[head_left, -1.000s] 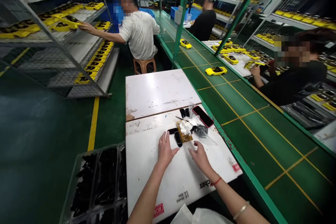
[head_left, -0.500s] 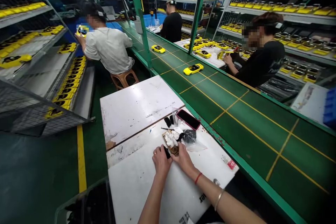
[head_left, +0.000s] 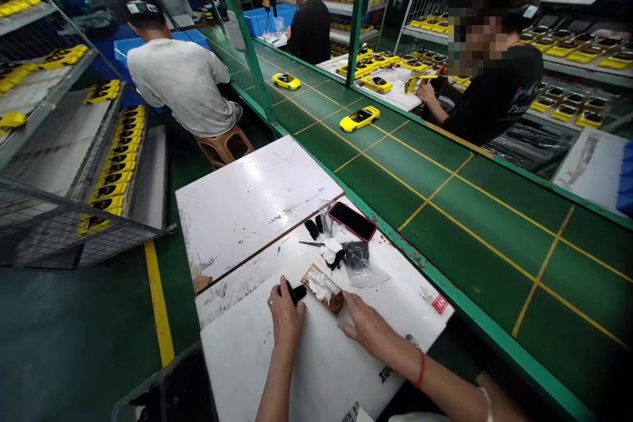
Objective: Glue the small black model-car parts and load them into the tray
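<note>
My left hand (head_left: 287, 316) pinches a small smooth black part (head_left: 299, 292) above the white work surface. Beside a small brown tray (head_left: 336, 304), my right hand (head_left: 368, 328) has its fingers stretched out and holds nothing; whether a fingertip touches the tray I cannot tell. Crumpled white tissue (head_left: 319, 285) lies in the tray. Behind it are a clear plastic bag (head_left: 360, 259) with dark contents, another wad of tissue (head_left: 330, 250), a thin dark stick (head_left: 311, 243) and two black pieces (head_left: 312, 229).
A phone (head_left: 352, 221) lies near the table's (head_left: 257, 175) far edge. The green conveyor (head_left: 440, 204) runs along the right, carrying yellow toy cars (head_left: 359, 119). Co-workers sit beyond. A rack (head_left: 141, 191) with yellow cars stands left, a dark bin (head_left: 168, 389) below it.
My hands have moved apart. The right has let go of the tray and shifted right; the left has moved left with the black part. The view has turned slightly.
</note>
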Demonstrator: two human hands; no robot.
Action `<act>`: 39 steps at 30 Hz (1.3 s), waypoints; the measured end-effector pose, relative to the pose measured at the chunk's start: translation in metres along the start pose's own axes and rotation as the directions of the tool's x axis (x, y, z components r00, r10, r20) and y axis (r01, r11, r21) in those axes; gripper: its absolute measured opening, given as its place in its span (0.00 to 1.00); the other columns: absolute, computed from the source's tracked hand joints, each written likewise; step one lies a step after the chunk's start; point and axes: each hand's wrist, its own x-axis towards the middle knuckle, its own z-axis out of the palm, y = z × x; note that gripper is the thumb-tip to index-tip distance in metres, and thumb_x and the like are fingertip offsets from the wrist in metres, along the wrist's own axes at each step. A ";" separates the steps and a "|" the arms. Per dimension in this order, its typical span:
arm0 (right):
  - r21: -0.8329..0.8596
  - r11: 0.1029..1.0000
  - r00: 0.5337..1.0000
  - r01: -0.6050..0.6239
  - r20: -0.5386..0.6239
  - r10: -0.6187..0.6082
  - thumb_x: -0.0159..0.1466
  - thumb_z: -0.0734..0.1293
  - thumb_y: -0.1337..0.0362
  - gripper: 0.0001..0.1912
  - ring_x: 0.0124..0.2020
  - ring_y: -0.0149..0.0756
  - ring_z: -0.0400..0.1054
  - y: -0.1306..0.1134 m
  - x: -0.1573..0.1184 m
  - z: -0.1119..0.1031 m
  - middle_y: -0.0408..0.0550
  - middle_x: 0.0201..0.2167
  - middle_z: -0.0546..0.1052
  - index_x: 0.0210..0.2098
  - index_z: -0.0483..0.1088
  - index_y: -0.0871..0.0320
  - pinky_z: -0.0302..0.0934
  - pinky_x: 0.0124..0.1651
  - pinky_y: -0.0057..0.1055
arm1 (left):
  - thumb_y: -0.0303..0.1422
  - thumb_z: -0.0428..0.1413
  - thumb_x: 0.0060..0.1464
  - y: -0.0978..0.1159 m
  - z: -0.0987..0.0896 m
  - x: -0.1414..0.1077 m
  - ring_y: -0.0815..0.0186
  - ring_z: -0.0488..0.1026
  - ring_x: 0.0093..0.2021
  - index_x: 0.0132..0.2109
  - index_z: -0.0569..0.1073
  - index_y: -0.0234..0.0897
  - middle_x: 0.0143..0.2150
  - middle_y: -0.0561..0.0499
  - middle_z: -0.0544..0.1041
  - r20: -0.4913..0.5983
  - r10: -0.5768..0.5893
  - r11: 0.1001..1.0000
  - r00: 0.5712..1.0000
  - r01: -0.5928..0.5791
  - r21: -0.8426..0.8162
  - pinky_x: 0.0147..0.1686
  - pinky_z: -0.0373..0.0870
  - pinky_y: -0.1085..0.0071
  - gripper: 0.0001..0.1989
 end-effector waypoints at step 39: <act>-0.072 0.787 0.789 0.613 0.099 -0.606 0.67 0.54 0.71 0.18 0.42 0.39 0.65 -0.054 0.087 -0.072 0.51 0.41 0.74 0.49 0.70 0.54 0.60 0.46 0.38 | 0.51 0.49 0.53 0.046 -0.098 0.017 0.60 0.74 0.43 0.51 0.70 0.36 0.48 0.41 0.75 0.148 -0.226 0.283 0.963 0.210 -0.936 0.38 0.71 0.66 0.27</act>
